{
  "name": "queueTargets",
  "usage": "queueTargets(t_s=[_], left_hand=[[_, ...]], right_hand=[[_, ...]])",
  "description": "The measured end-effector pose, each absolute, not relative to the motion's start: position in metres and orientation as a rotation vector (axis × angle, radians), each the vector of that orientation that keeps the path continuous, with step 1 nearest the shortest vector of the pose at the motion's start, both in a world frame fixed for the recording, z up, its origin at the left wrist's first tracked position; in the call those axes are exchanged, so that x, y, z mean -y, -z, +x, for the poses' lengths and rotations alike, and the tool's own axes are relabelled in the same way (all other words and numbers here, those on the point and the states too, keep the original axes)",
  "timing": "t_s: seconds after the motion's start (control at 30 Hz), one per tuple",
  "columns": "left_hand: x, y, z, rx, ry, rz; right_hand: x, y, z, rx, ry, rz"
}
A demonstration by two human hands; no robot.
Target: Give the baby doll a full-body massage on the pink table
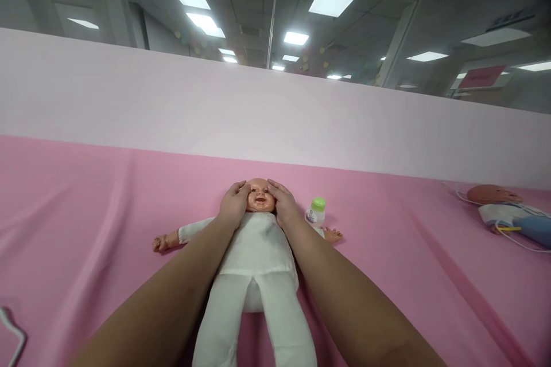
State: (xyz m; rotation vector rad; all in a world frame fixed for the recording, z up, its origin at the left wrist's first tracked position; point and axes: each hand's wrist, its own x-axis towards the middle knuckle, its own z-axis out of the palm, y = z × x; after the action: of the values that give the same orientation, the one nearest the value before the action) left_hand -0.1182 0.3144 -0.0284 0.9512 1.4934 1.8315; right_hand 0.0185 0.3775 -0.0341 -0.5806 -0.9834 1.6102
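A baby doll point(262, 246) with a white cloth body lies on its back on the pink sheet, its face up and its arms spread out. My left hand point(233, 203) cups one side of its head, fingers curved beside the brow. On the opposite side my right hand point(283, 200) holds the head in the same way, its fingertips at the temple. Between the two hands the doll's face stays in sight, while its ears are covered. Just right of my right hand stands a small clear bottle point(315, 213) with a green cap, near the doll's outstretched hand.
Pink sheeting point(86, 200) with folds covers the surface. A low white wall point(258, 120) runs along the back, with glass above it. Far right lies a second doll point(516, 215) in blue and white with thin tubing. A white curved object point(15, 335) is at the lower left edge.
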Motion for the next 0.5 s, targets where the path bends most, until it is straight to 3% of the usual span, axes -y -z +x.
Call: queueTargets(t_s=[0.3,0.5], left_hand=[[-0.3095,0.0271,-0.1185,-1.496,-1.802,0.971],[-0.3067,0.0229,-0.1137,-1.503,-1.804,0.886]], right_hand=[[-0.3738,0.0343,0.0201,1.002,-1.638,-0.571],[-0.3703,0.0320,0.0138,1.132,-1.470,-0.648]])
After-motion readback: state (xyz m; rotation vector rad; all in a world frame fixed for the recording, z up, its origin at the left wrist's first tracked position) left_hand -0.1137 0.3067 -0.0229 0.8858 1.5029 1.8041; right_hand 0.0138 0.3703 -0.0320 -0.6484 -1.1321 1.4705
